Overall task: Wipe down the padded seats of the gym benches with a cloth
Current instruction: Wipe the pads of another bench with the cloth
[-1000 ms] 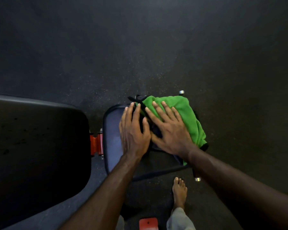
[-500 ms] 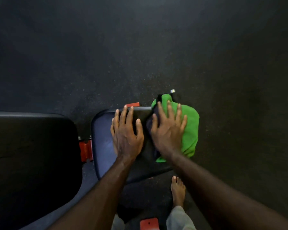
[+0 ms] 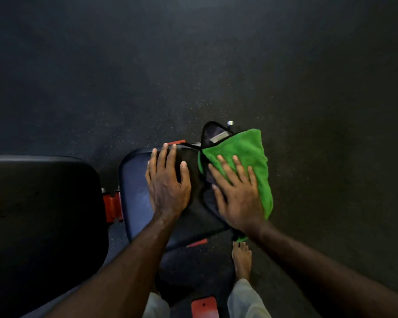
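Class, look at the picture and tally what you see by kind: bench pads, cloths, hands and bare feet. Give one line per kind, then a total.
Bench pads: 2, the small seat pad and the large back pad
Cloths: 1, the green cloth
Hands: 2, left hand and right hand
Bare feet: 1, the bare foot
Total: 6

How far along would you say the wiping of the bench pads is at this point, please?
Nothing shows as finished; no pad looks visibly wiped. In hand: the right hand presses the green cloth flat on the small seat pad's right edge, while the left hand rests flat on the pad. Left: the rest of this pad and the large black pad beside it.
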`<action>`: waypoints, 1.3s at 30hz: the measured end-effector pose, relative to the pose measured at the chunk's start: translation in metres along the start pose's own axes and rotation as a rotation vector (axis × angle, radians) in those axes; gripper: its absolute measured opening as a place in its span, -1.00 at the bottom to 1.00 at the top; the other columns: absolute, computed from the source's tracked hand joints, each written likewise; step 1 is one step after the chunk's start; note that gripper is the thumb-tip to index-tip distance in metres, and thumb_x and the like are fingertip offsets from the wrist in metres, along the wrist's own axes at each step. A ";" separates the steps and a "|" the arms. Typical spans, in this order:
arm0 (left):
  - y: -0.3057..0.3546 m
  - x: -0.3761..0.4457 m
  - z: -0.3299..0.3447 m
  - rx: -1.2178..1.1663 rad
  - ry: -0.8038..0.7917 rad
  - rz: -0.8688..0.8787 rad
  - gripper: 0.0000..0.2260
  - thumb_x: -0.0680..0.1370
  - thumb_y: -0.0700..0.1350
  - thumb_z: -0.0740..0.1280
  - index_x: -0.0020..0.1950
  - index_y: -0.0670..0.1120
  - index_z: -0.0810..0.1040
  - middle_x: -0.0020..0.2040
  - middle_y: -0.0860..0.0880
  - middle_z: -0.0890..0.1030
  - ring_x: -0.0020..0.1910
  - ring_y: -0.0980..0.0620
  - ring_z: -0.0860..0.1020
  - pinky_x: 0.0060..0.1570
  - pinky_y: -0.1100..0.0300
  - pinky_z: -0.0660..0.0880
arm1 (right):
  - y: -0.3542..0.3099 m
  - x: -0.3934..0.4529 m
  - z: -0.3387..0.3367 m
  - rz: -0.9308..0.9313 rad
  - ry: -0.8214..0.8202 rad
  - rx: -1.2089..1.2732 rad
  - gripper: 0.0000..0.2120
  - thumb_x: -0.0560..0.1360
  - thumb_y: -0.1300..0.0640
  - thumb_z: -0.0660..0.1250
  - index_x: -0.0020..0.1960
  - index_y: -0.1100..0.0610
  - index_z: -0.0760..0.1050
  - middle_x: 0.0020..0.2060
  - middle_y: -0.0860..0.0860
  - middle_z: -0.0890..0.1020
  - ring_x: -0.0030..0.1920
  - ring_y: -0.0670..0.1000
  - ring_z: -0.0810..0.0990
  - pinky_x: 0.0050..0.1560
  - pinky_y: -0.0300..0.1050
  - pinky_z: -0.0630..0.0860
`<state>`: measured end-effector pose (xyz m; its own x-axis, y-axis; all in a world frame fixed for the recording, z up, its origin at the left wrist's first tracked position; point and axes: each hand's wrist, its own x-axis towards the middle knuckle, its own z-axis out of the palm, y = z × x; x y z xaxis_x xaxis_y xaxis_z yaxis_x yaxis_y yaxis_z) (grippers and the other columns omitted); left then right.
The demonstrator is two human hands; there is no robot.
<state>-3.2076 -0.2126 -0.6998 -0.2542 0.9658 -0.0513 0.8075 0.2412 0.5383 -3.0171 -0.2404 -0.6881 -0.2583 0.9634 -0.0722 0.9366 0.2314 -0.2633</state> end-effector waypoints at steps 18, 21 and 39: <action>-0.002 0.001 0.002 -0.034 -0.005 0.018 -0.52 0.68 0.08 0.21 0.59 -0.02 0.33 0.61 -0.03 0.29 0.64 -0.05 0.10 0.57 -0.15 0.08 | -0.045 -0.087 0.019 0.596 0.145 0.315 -0.34 0.62 0.14 0.13 0.68 -0.07 0.03 0.66 0.16 0.08 0.65 0.20 0.03 0.49 0.13 0.28; -0.003 0.002 0.001 -0.082 0.012 0.023 -0.51 0.67 0.06 0.21 0.59 -0.03 0.34 0.62 -0.04 0.29 0.64 -0.05 0.11 0.59 -0.11 0.07 | -0.034 -0.110 0.018 0.040 -0.091 0.209 -0.18 0.50 0.20 0.23 0.67 -0.11 0.01 0.68 -0.05 0.00 0.67 0.12 -0.08 0.39 0.36 0.36; -0.084 -0.094 -0.031 -0.538 0.288 -0.516 -0.52 0.65 0.04 0.15 0.48 -0.18 0.48 0.44 -0.12 0.52 0.43 -0.01 0.46 0.41 0.23 0.34 | -0.068 -0.063 0.032 -0.312 -0.083 -0.033 -0.10 0.50 -0.45 0.28 0.64 0.07 0.22 0.66 0.12 0.10 0.66 0.22 0.00 0.61 0.24 0.04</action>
<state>-3.2682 -0.3263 -0.7140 -0.7127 0.6645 -0.2246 0.2016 0.5008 0.8418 -3.0725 -0.3217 -0.6964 -0.5515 0.8312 -0.0712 0.8158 0.5195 -0.2542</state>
